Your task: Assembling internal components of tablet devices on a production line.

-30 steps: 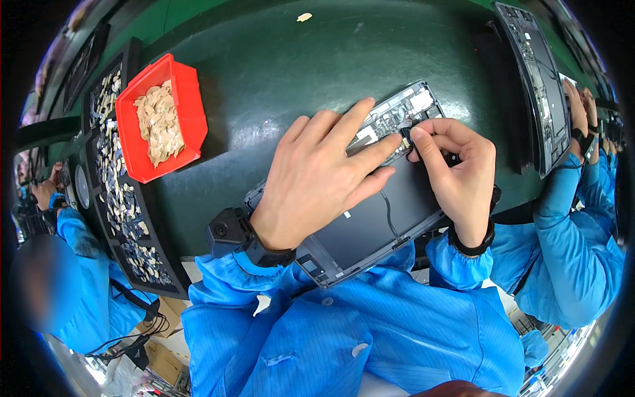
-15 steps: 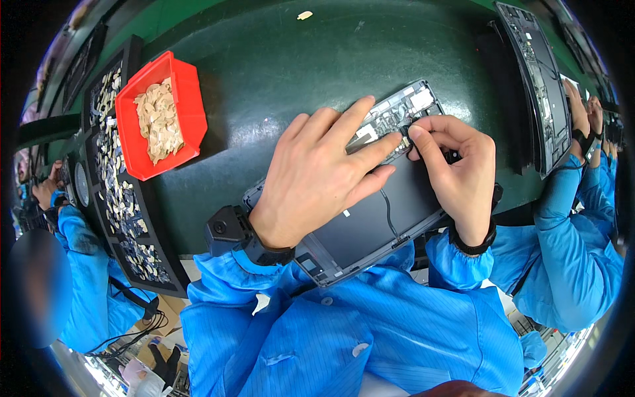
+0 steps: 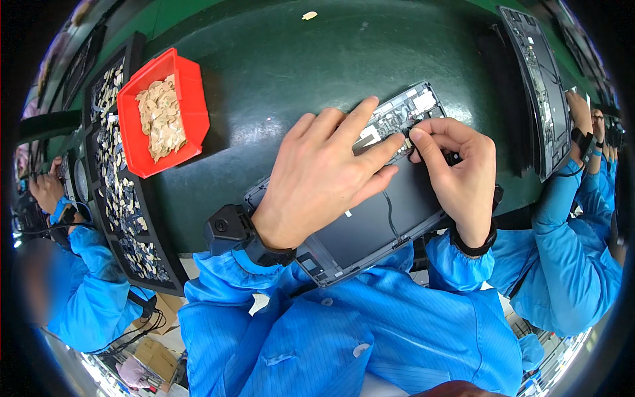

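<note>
In front of me lies an opened dark device housing [image 3: 357,231], flat and thin, tilted on the table edge. Along its far end runs an exposed circuit board [image 3: 403,119], and a black cable [image 3: 389,212] crosses the bare inside. My left hand [image 3: 324,172] rests over the left part of the housing, fingers apart, with one fingertip on the board area. My right hand [image 3: 456,162] is closed in a pinch at the board's near right edge, beside that fingertip. A small dark part shows at the pinch; its kind is hidden by the fingers.
A red bin [image 3: 198,99] of small beige pieces stands at the left, next to a black compartment tray [image 3: 173,261] of small parts. More open housings [image 3: 539,99] are stacked at the right. One beige piece [image 3: 309,15] lies at the far edge. Co-workers in blue sit on both sides.
My hands hold nearly the same pose at the board. The co-worker at the left has shifted arm and body. The whole view has moved very slightly.
</note>
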Motion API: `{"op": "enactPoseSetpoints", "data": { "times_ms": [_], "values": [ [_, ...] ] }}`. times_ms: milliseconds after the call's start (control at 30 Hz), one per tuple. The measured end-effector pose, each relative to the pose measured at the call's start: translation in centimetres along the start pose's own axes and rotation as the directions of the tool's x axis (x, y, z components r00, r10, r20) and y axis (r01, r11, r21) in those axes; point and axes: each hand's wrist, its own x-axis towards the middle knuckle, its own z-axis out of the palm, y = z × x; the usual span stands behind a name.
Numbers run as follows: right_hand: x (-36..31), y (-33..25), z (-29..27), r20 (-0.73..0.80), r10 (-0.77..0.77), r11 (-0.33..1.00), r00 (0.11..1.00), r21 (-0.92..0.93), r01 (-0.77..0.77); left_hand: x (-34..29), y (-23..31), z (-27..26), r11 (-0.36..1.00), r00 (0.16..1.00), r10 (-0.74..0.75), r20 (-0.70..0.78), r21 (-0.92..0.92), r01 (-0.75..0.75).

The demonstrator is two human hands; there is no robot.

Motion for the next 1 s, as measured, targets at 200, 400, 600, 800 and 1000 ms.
{"op": "enactPoseSetpoints", "data": {
  "times_ms": [200, 400, 600, 800, 1000],
  "values": [
    [0.1, 0.1, 0.0, 0.012, -0.005, 1.000, 1.000, -0.002, 0.005, 0.3, 0.3, 0.1, 1.000, 1.000, 0.004, -0.009, 0.031, -0.003],
    [0.2, 0.2, -0.1, 0.008, -0.036, 0.999, 0.999, 0.003, 0.036, 0.5, 1.3, 0.5, 0.993, 1.000, -0.010, -0.015, 0.117, 0.012],
    [0.1, 0.0, -1.3, 0.090, 0.028, 1.000, 0.996, 0.006, -0.029, 0.6, 1.9, 0.4, 0.980, 0.999, -0.046, 0.029, 0.196, 0.040],
    [-0.4, 1.6, -3.2, -0.029, 0.026, 0.960, 0.999, 0.279, -0.017, 1.6, 2.3, -0.5, 1.000, 1.000, 0.011, -0.013, 0.022, -0.011],
    [-0.8, 2.2, -3.6, 0.018, 0.022, 0.871, 1.000, 0.490, -0.028, 3.9, 3.8, 1.8, 0.952, 0.995, 0.093, -0.021, -0.290, -0.095]
  ]
}}
